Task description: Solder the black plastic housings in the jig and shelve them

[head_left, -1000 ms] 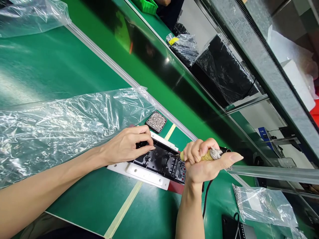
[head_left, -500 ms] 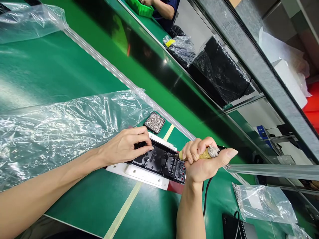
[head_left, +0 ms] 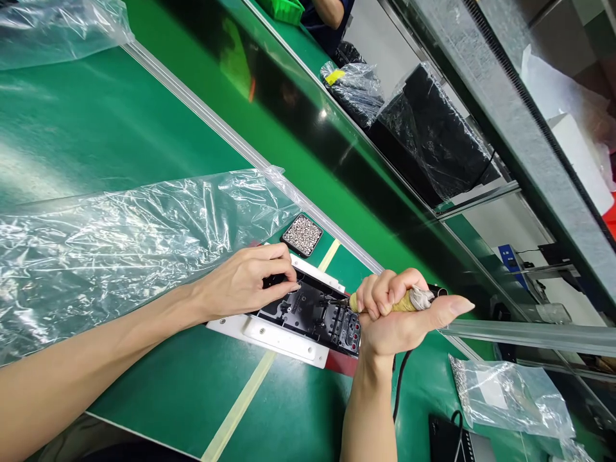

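A black plastic housing (head_left: 308, 311) with ribs and posts lies in a white fixture (head_left: 283, 342) on the green bench. My left hand (head_left: 262, 276) is over the housing's left end, thumb and fingertips pinched together; whatever is between them is too small to make out. My right hand (head_left: 392, 314) is wrapped round the yellow taped handle of a slim tool (head_left: 399, 301), shaped like a soldering iron. Its thin dark tip points left, low over the housing's right part; whether it touches cannot be told. Behind the housing is a small black tray (head_left: 302, 235) full of tiny silvery metal parts.
Clear plastic sheeting (head_left: 144, 244) covers the bench at left. A metal rail (head_left: 240, 144) runs diagonally behind the work. A dark cable (head_left: 399, 385) hangs by my right wrist. A plastic bag (head_left: 510, 394) lies at right. Across the bench, a person's arm (head_left: 330, 9) is near a green bin (head_left: 283, 9).
The view has shifted slightly. My right hand still grips the tool, its thumb stretched a little farther right. My left hand keeps its pinch over the housing.
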Available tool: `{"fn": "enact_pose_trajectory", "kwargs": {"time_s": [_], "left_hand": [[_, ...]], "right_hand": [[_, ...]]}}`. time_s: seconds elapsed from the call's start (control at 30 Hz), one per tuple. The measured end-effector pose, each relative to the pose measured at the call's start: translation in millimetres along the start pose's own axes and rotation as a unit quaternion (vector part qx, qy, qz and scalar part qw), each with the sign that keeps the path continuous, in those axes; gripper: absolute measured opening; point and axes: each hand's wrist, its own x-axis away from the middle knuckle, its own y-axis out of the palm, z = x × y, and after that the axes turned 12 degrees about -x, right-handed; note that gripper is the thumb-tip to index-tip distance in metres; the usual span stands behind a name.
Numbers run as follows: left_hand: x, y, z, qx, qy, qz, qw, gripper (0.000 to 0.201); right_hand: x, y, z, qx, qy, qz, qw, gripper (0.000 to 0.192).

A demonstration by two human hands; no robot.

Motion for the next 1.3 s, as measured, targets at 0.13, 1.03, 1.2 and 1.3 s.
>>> {"fn": "enact_pose_trajectory", "kwargs": {"time_s": [0.13,1.03,1.2,1.3], "left_hand": [[0.2,1.0,-0.2,-0.005,-0.002,0.003,1.0,0.019],[-0.9,-1.6,3.6,-0.007,-0.005,0.02,1.0,0.018],[-0.7,-2.2,4.2,-0.014,-0.006,0.012,1.0,0.021],[-1.0,-2.4,5.0,-0.012,-0.007,0.014,1.0,0.021]], "right_hand": [[0.4,-0.9,-0.2,0.0,0.001,-0.01,1.0,0.077],[1.0,2.4,-0.6,0.019,0.005,-0.003,1.0,0.077],[1.2,1.4,-0.4,0.019,0.002,-0.008,1.0,0.077],[1.3,1.7,-0.5,0.022,0.003,-0.007,1.0,0.077]]}}
